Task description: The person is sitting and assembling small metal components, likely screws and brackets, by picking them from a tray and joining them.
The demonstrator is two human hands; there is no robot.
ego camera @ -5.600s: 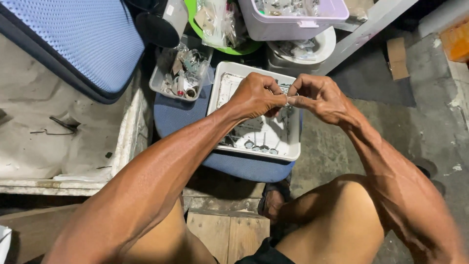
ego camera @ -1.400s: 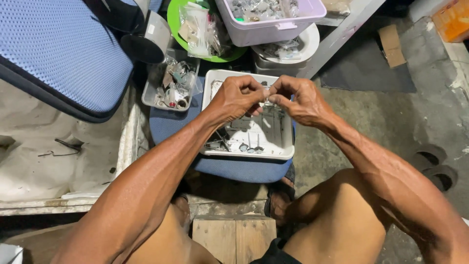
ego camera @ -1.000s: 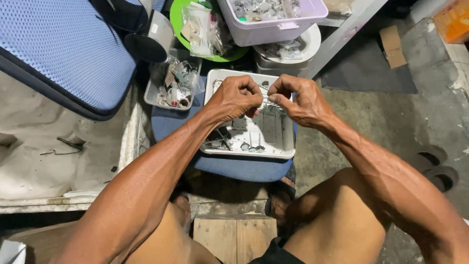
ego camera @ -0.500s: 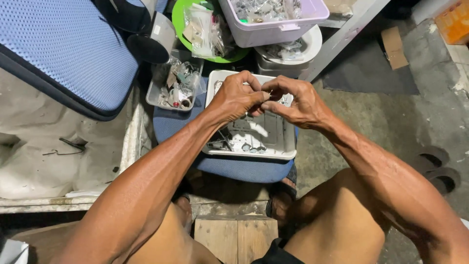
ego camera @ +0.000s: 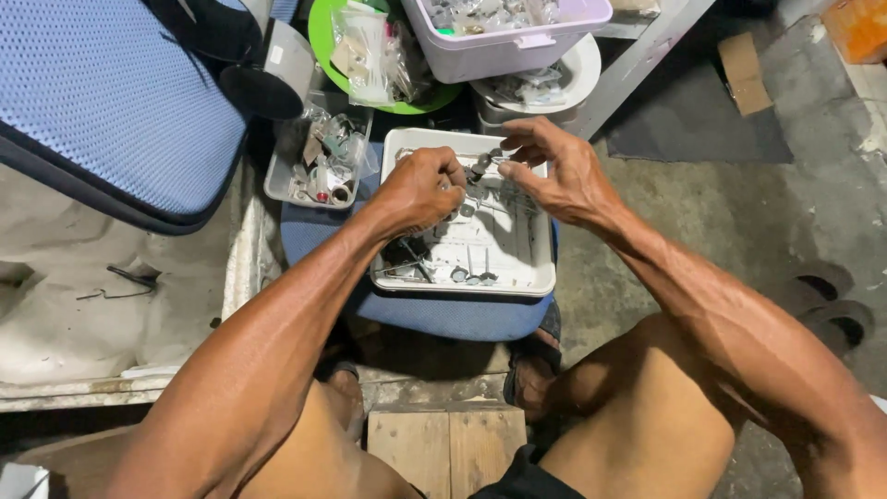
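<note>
Seen from above, a seated person works over a shallow white tray (ego camera: 540, 273) of small metal parts that rests on a blue cushioned stool (ego camera: 443, 316). The left hand (ego camera: 418, 189) is curled closed, its fingertips pinched on something too small to make out, hovering above the tray's far-left part. The right hand (ego camera: 562, 171) is half open, fingers spread, thumb and forefinger pinching a small thin metal piece (ego camera: 494, 162) over the tray's far edge; its long axis appears to run roughly left to right, pointing toward the left hand, though its exact shape is hard to tell. Loose round parts and short pins (ego camera: 469, 273) lie along the tray's near wall, and a dark cluster sits at its near-left corner, partly hidden under the left wrist. To the left of the tray stands a clear box (ego camera: 317, 171) of mixed bits; beyond are a green plate (ego camera: 393, 92) with plastic bags and a pale lilac tub (ego camera: 504, 46), cut off by the frame's top. A blue padded seat (ego camera: 102, 92) fills the far left.
</note>
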